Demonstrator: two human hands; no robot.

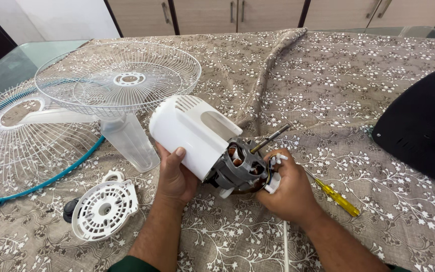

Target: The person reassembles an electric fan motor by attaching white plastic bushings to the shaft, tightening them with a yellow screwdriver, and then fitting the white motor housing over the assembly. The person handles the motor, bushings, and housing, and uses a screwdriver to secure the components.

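Note:
My left hand (174, 174) grips the white plastic rear housing (190, 131) of a fan motor, thumb on its lower side. The grey motor (237, 166) with copper windings sticks out of the housing, its metal shaft (270, 138) pointing up and to the right. My right hand (290, 189) holds the motor's front end with white plastic parts (276, 171) between the fingers. A white cord (285, 247) runs down from the motor between my forearms.
A yellow-handled screwdriver (336, 197) lies just right of my right hand. Two wire fan guards (119, 78) (16, 136) and clear fan blades (129, 141) lie at the left. A white round vented cover (104, 209) sits at the front left. A black base (424, 126) is at the right.

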